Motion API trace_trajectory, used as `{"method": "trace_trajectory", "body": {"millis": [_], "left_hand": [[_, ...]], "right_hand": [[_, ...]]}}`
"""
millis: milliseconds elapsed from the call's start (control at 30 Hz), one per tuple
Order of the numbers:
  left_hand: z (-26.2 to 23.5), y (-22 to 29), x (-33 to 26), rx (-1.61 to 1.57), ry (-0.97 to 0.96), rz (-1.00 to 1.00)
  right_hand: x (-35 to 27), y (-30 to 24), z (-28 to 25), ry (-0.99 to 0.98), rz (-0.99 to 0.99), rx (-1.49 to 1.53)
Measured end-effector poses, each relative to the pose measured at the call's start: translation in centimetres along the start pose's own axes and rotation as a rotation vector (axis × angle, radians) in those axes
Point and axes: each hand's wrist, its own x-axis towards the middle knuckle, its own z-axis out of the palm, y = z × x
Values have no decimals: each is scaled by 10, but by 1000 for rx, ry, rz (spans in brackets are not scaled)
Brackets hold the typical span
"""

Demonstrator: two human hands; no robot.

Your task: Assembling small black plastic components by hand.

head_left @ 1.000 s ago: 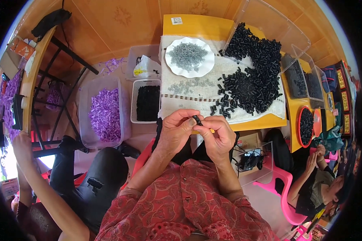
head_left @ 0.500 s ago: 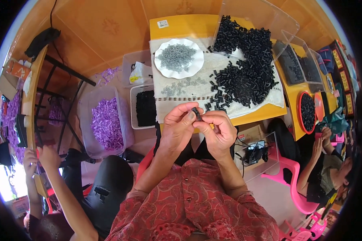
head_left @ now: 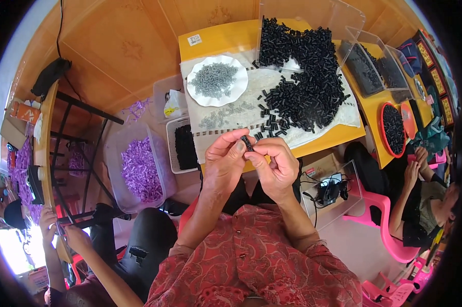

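Observation:
A small black plastic piece (head_left: pixel 247 144) is pinched between my two hands, just in front of the table's near edge. The thumb and fingers of my left hand (head_left: pixel 226 157) close on its left side. From the right, the thumb and forefinger of my right hand (head_left: pixel 275 168) grip it too. Beyond my hands, a large heap of short black plastic pieces (head_left: pixel 308 100) spreads over a pale cloth (head_left: pixel 256 94). A white scalloped plate (head_left: pixel 192 83) holds many small grey pieces (head_left: pixel 216 79). More loose grey pieces (head_left: pixel 226 114) lie on the cloth nearer me.
Left of the yellow table (head_left: pixel 241 31) stand a clear tub (head_left: pixel 116 176) of purple pieces and a white basket (head_left: pixel 172 146) of black ones. A clear bin (head_left: pixel 313 15) lies tipped by the heap. Co-workers' hands (head_left: pixel 69 230) show at left and right. A pink chair (head_left: pixel 382 215) is at right.
The view has turned slightly. My hands keep holding the black piece in nearly the same pose. The left co-worker's hands have come closer together and lower.

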Motion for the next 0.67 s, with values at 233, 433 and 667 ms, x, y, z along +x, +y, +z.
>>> {"method": "trace_trajectory", "body": {"millis": [233,433,667], "left_hand": [[-1,0,1,60,-30,28],[-1,3,0,103,-39,27],[-2,7,-2,105,-39,-17]], "right_hand": [[3,4,-2,2,-55,13],[7,3,-6,-31,-109,-33],[12,3,-9,-31,-114,-62]]}}
